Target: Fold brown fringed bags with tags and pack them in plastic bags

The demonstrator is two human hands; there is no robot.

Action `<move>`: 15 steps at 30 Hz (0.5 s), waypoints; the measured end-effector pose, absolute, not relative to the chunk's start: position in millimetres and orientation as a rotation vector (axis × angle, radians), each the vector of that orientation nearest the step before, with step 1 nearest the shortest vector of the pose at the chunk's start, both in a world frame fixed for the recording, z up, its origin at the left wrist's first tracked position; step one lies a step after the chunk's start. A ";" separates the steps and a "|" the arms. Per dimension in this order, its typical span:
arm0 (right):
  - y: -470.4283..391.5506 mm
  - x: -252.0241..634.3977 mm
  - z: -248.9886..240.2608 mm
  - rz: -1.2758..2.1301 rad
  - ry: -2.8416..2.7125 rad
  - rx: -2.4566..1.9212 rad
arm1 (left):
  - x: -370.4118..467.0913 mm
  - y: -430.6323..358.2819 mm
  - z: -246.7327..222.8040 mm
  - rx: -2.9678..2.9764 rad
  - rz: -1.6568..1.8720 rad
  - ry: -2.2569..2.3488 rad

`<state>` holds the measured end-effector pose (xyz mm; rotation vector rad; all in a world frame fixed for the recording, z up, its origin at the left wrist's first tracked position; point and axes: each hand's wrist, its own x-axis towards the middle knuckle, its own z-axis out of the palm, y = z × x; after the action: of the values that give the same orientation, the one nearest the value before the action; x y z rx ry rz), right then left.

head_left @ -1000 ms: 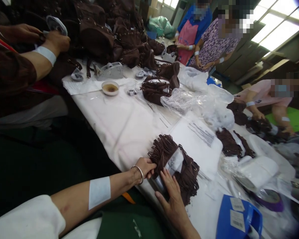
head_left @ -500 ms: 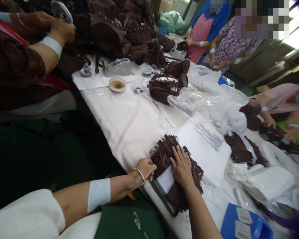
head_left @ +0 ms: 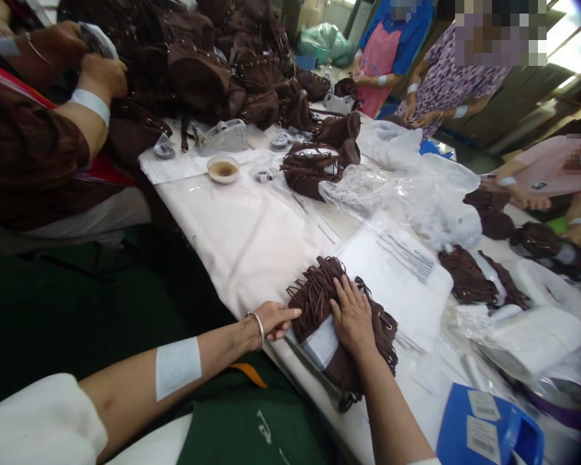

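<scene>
A brown fringed bag lies on the white-covered table near its front edge, with a pale wrapped strip across its side. My right hand rests flat on top of the bag, fingers stretched and slightly spread. At the bag's left edge is my left hand, wearing a bracelet. Its index finger points to the fringe while the other fingers curl inward; what they hold, if anything, is hidden. Just behind the bag lie white plastic bags with printed text.
A shallow dish of brownish liquid and a tape dispenser stand farther back. Crumpled clear plastic lies mid-table. A blue container sits at front right. Many brown bags are piled behind; co-workers stand around the table.
My left hand has drawn slightly left from the bag's edge, its index finger now straighter. My right hand stays flat on the bag. The co-worker at left has lowered a roll of tape slightly.
</scene>
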<state>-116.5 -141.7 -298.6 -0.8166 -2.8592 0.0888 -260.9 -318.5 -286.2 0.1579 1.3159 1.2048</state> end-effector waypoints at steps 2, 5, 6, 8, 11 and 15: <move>-142.3 -116.1 -298.1 0.095 -2.841 -0.819 | -258.0 -315.8 -287.2 0.106 1.230 1.346; -142.3 -114.8 -298.8 0.118 -2.829 -0.815 | -250.7 -319.5 -289.6 0.093 1.247 1.416; -142.3 -114.6 -299.3 0.126 -2.828 -0.822 | -249.1 -321.9 -290.7 0.099 1.248 1.446; -142.6 -115.4 -300.1 0.155 -2.827 -0.840 | -248.5 -326.6 -293.2 0.134 1.234 1.505; -141.2 -119.0 -295.4 0.317 -2.797 -0.864 | -256.9 -332.1 -294.4 0.224 1.156 1.561; -131.2 -106.5 -268.2 0.705 -2.663 -0.825 | -280.0 -335.4 -273.5 0.582 0.905 1.807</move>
<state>-106.6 -131.2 -268.2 -0.8251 -2.6635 0.7050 -280.0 -335.4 -273.5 0.5818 1.8074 0.9054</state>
